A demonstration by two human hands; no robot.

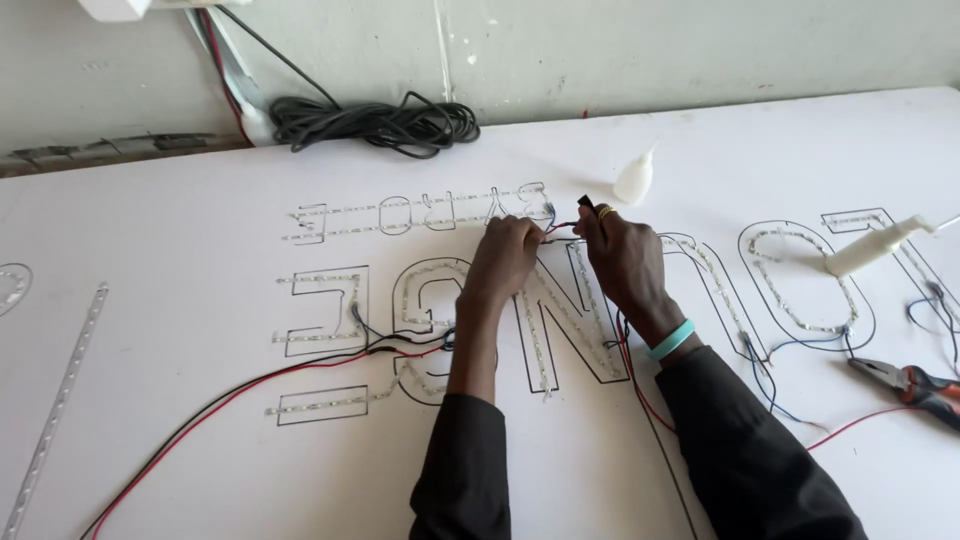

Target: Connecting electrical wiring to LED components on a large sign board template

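Dark sleeves lead up to both hands meeting over thin red and black wires at the board's middle: left hand and right hand each pinch them. A hard tug might lift the LED strips; the glue bottle nearby could topple.

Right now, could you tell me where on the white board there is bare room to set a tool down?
Bare: the strip of white board between the loose LED strip and the outlined letters; also beyond the small white glue bottle. Crowded: around both hands, and by the orange-handled pliers.
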